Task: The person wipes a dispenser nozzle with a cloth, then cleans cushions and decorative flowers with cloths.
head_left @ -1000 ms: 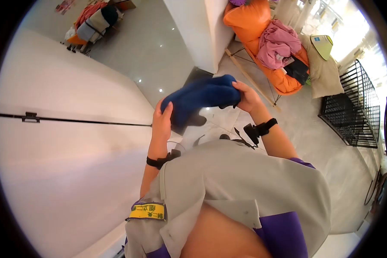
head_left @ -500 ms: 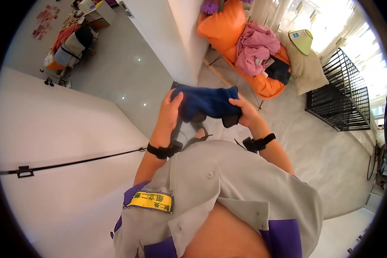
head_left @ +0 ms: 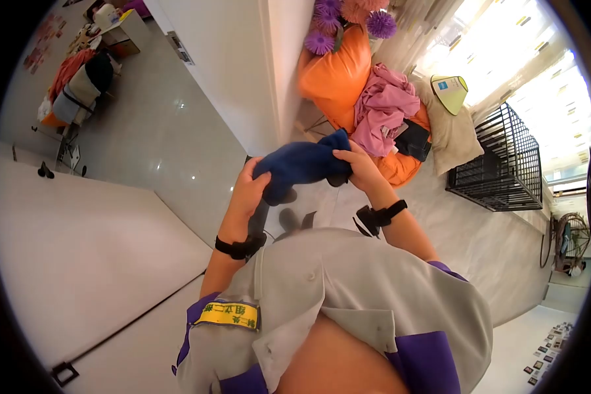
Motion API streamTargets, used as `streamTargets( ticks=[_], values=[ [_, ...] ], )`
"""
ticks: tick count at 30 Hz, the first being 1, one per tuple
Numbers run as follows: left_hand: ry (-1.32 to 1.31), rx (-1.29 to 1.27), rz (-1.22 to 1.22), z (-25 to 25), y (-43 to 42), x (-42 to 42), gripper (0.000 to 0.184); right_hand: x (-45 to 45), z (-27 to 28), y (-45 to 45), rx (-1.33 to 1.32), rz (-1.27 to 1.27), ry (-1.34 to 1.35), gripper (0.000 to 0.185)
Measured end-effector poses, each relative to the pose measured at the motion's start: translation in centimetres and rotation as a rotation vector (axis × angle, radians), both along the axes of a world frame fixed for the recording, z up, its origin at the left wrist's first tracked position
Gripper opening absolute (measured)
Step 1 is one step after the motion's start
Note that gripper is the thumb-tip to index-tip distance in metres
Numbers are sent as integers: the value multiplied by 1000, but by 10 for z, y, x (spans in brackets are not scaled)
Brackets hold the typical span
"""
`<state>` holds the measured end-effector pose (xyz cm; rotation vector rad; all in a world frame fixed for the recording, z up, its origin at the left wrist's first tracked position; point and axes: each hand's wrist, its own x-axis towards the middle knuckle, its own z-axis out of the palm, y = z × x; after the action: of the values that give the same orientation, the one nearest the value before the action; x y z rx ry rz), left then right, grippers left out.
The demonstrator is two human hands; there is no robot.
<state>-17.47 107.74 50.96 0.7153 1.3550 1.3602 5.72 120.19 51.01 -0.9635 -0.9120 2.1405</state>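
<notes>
A dark blue cloth [head_left: 302,162] is stretched between my two hands in front of my body, bunched and sagging. My left hand [head_left: 245,189] grips its left end, thumb on top. At the other end, the fingers of my right hand [head_left: 360,165] pinch the cloth near a raised corner. Blackish parts show along the lower side, but I cannot make out what kind of item it is. Each wrist wears a black strap, one on the left [head_left: 240,247] and one on the right [head_left: 382,217].
Beyond my hands stands an orange chair [head_left: 338,69] with pink clothing [head_left: 384,108] on it. A beige cushion [head_left: 450,134] leans beside a black wire cage [head_left: 499,161]. A white door [head_left: 217,52] stands at a doorway to another room. Purple flowers [head_left: 320,43] rise behind the chair.
The cloth has shifted slightly left and twisted, its right corner now lifted. Both hands keep their hold. My view has turned, so the chair and cage sit further left in it.
</notes>
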Motion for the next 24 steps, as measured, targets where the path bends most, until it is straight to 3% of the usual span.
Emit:
streamTargets(
  ticks=[4, 8, 15, 19, 21, 22, 24],
  values=[
    [102, 4, -87, 9, 25, -3, 28, -18, -7, 19, 254, 97, -275, 34],
    [16, -4, -127, 4, 47, -7, 32, -15, -25, 46, 250, 41, -309, 30],
    [-83, 26, -136, -10, 107, 3, 39, -28, -24, 105, 203, -121, -195, 29],
    [-96, 5, -46, -11, 156, 12, 42, -36, -19, 149, 239, -131, -190, 34],
    [-215, 21, -10, -31, 181, 13, 44, -30, -57, 185, 283, -95, -193, 36],
    [-338, 77, 30, -34, 197, 18, 45, -31, -60, 206, 333, -76, -191, 38],
    [-327, 24, 112, -43, 224, 26, 44, -28, -51, 237, 305, -42, -192, 40]
  ],
)
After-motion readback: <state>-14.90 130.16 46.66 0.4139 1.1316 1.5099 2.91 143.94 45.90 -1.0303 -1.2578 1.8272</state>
